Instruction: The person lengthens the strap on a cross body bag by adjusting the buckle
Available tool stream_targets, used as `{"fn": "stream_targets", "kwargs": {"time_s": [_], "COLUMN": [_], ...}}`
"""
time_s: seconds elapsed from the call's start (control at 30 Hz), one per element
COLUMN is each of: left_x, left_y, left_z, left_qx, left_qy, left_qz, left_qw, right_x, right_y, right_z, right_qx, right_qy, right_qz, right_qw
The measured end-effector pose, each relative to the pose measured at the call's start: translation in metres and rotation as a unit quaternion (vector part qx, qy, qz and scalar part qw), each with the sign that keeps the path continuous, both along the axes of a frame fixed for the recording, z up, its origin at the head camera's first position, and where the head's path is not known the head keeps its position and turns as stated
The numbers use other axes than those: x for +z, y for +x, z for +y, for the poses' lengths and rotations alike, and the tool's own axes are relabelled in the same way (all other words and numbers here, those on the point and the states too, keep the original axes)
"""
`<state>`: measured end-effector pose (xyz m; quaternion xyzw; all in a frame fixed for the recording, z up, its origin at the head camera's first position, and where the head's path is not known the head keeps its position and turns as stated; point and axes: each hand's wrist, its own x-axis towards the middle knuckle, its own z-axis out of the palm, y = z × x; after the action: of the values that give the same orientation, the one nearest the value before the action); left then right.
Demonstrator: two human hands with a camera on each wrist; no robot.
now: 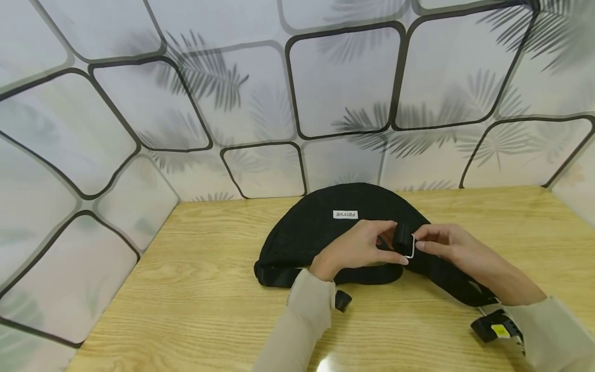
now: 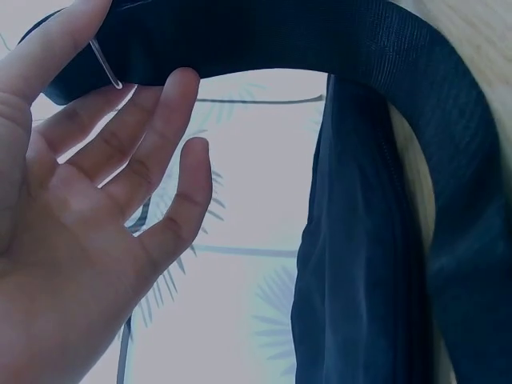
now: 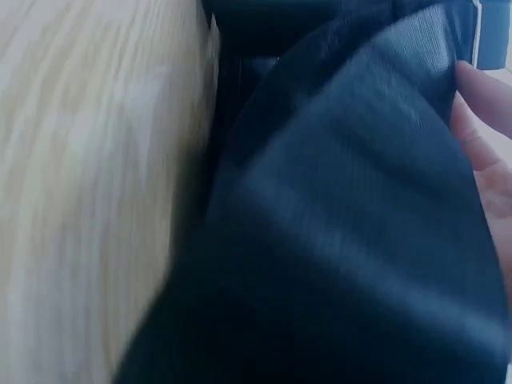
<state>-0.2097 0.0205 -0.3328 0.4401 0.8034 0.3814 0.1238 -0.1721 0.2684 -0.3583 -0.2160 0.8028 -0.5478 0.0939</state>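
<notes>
A black half-round fabric bag (image 1: 297, 232) with a white label (image 1: 345, 214) lies on the wooden table. Its wide black strap (image 2: 264, 40) is raised in front of the bag, with a thin metal loop (image 1: 412, 247) on it. My left hand (image 1: 355, 245) holds the strap beside the loop between thumb and fingers; its little finger stands free in the left wrist view. From the other side, my right hand (image 1: 457, 248) pinches the strap at the loop with thumb and fingertips. A wide length of black strap (image 3: 360, 224) hangs below the right hand and hides part of it.
The wooden table (image 1: 186, 289) meets a patterned wall (image 1: 255, 119) behind the bag and on the left. A black device with a yellow sticker (image 1: 500, 330) sits by the right sleeve. Another small black piece (image 1: 343, 300) shows beside the left sleeve.
</notes>
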Motion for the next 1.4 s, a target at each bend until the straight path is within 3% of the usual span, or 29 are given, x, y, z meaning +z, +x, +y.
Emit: {"fn": "stream_targets", "kwargs": {"time_s": [0.13,0.3,0.57,0.73,0.97,1.1,1.23,1.4], "left_x": [0.001,0.001,-0.003,-0.003,-0.002,-0.002,-0.002,-0.002], "left_y": [-0.001,0.000,0.003,0.004,0.006,0.007,0.008,0.010], "left_z": [-0.004,-0.004,0.006,0.008,0.011,0.012,0.013,0.014], "left_qx": [0.011,0.018,0.006,0.017,0.048,0.047,0.062,0.077], "left_qy": [0.016,0.021,-0.017,-0.021,-0.047,-0.044,-0.039,-0.032], "left_qz": [-0.009,-0.020,-0.004,-0.003,0.031,0.035,0.037,0.046], "left_qw": [0.9998,0.9994,0.9998,0.9996,0.9973,0.9973,0.9966,0.9954], "right_x": [0.000,0.001,0.003,0.002,0.007,0.011,0.013,0.015], "right_y": [-0.003,-0.003,0.002,0.003,0.004,0.007,0.009,0.010], "right_z": [0.003,0.003,-0.001,-0.003,-0.006,-0.016,-0.028,-0.030], "right_qx": [0.009,0.002,-0.015,-0.014,-0.032,-0.033,-0.058,-0.078], "right_qy": [0.006,0.015,0.009,-0.002,-0.008,0.009,0.058,0.088], "right_qz": [-0.022,-0.017,0.007,0.013,0.000,0.053,0.115,0.114], "right_qw": [0.9997,0.9997,0.9998,0.9998,0.9995,0.9980,0.9900,0.9865]}}
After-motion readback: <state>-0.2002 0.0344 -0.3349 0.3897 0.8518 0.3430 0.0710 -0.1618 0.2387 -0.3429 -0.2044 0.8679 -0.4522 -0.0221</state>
